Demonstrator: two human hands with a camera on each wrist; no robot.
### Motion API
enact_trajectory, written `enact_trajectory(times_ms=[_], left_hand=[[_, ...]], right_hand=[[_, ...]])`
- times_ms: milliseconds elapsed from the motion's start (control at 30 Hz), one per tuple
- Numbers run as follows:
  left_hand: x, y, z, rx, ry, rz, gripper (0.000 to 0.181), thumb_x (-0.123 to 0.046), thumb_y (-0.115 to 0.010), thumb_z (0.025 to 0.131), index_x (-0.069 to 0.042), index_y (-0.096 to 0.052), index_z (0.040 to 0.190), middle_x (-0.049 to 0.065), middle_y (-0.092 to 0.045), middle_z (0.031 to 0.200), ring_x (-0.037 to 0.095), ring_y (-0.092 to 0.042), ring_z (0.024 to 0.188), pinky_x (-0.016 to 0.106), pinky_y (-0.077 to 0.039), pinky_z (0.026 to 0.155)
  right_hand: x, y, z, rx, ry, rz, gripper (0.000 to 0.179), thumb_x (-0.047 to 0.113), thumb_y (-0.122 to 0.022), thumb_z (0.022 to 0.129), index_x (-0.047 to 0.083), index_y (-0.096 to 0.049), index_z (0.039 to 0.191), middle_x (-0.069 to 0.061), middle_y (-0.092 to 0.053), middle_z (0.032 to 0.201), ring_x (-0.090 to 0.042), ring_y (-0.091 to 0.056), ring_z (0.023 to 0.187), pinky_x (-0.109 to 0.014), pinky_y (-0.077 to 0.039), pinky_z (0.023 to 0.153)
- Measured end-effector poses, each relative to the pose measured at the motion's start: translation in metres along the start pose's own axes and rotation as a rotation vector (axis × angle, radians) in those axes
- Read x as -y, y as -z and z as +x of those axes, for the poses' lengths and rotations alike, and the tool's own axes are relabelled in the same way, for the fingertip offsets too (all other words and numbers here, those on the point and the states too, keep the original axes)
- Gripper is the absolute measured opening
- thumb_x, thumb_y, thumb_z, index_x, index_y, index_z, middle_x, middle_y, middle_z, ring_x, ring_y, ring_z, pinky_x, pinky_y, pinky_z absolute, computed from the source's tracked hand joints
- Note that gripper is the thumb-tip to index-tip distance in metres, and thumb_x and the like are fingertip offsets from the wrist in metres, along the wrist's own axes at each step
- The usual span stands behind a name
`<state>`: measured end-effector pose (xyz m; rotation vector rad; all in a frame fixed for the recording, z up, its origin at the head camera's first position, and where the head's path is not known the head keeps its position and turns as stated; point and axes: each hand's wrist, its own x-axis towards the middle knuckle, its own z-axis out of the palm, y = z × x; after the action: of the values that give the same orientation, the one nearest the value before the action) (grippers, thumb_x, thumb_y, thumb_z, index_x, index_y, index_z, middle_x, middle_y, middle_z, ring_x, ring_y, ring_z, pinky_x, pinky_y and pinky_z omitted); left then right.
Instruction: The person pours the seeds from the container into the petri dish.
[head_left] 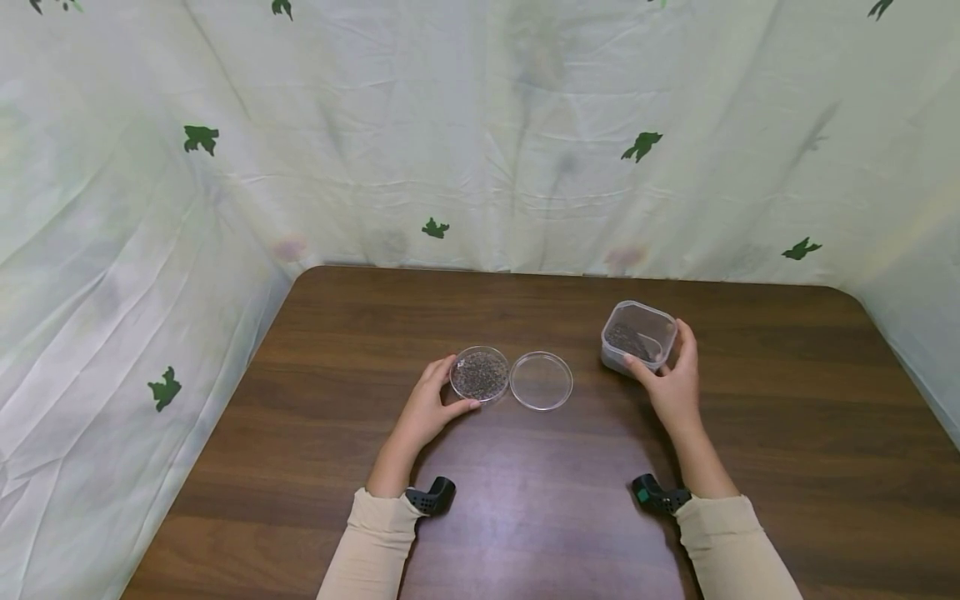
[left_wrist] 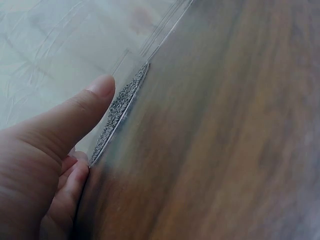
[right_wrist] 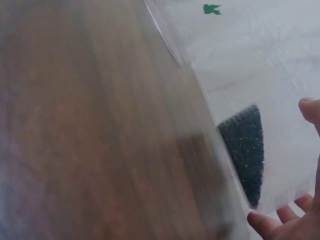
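Two hands in action over the brown wooden counter (head_left: 360, 325), and each one has a vessel! The left hand (head_left: 427, 410) has its thumb and fingers (head_left: 439, 367) clamped on a clear round dish (head_left: 480, 347), thumb at the near edge, the others round the left side. That dish sits left of centre on the counter, with a layer of dark grains (head_left: 480, 377) spread inside it. The left wrist view shows those grains through the clear wall, right beside the thumb.

Just to the right of the dish, rim close to rim, lies a second clear round piece (head_left: 542, 408), flat on the wood. Across to the right now: the right hand (head_left: 675, 387) grips a clear, round-cornered tub (head_left: 611, 357), thumb on the near side, fingers round the right. Inside, a dark heap (head_left: 626, 340) banks up toward the left, leaving the right part of the floor pale. Whether the tub's base meets the counter, I cannot tell.

Down at the wrists, one black device (head_left: 432, 496) on the left, another black device (head_left: 662, 497) on the right, next to beige sleeves (head_left: 375, 533). And behind it all hangs pale cloth (head_left: 450, 108) dotted with green leaf shapes (head_left: 641, 147).
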<state>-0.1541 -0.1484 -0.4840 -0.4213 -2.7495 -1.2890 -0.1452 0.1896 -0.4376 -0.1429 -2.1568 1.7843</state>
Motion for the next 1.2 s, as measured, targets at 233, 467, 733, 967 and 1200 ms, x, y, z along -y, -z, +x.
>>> enact_trajectory(times_ms=[233, 467, 733, 967, 1200], left_hand=[[-0.001, -0.001, 0.001, -0.017, -0.022, 0.005, 0.081, -0.024, -0.079, 0.067, 0.002, -0.039, 0.132, 0.019, -0.042, 0.126, 0.03, -0.051, 0.107, 0.039, -0.038, 0.093], [-0.003, -0.001, 0.001, -0.013, -0.009, -0.001, 0.081, -0.024, -0.079, 0.067, 0.002, -0.039, 0.132, 0.019, -0.042, 0.127, 0.03, -0.051, 0.107, 0.037, -0.039, 0.093], [-0.003, 0.0, 0.001, -0.008, -0.01, -0.005, 0.081, -0.024, -0.079, 0.068, 0.002, -0.038, 0.133, 0.019, -0.041, 0.127, 0.03, -0.051, 0.107, 0.036, -0.039, 0.093], [-0.003, 0.0, 0.001, -0.005, 0.009, -0.008, 0.081, -0.024, -0.079, 0.068, 0.002, -0.038, 0.133, 0.019, -0.041, 0.128, 0.03, -0.05, 0.108, 0.036, -0.039, 0.093], [-0.003, 0.001, 0.0, -0.002, 0.008, -0.006, 0.081, -0.024, -0.079, 0.068, 0.003, -0.038, 0.133, 0.019, -0.041, 0.128, 0.03, -0.051, 0.107, 0.038, -0.039, 0.093]], right_hand=[[-0.011, 0.005, 0.001, -0.017, -0.007, 0.02, 0.085, 0.004, -0.072, 0.073, 0.004, -0.019, 0.14, -0.015, -0.027, 0.136, -0.028, -0.026, 0.123, -0.05, -0.029, 0.097], [-0.031, 0.012, 0.006, -0.024, -0.025, -0.013, 0.088, 0.008, -0.074, 0.072, 0.009, -0.019, 0.141, -0.009, -0.027, 0.138, -0.023, -0.025, 0.126, -0.049, -0.03, 0.097], [-0.007, 0.01, -0.003, -0.02, -0.009, -0.043, 0.084, 0.009, -0.072, 0.075, 0.004, -0.019, 0.14, -0.016, -0.027, 0.137, -0.028, -0.025, 0.127, -0.05, -0.03, 0.097], [-0.02, 0.013, 0.0, -0.025, -0.036, -0.046, 0.086, 0.01, -0.073, 0.074, 0.008, -0.019, 0.141, -0.012, -0.026, 0.139, -0.024, -0.023, 0.129, -0.048, -0.03, 0.098], [-0.038, 0.017, 0.002, -0.034, -0.026, -0.062, 0.088, 0.014, -0.074, 0.074, 0.009, -0.018, 0.141, -0.01, -0.025, 0.14, -0.021, -0.022, 0.13, -0.047, -0.029, 0.099]])
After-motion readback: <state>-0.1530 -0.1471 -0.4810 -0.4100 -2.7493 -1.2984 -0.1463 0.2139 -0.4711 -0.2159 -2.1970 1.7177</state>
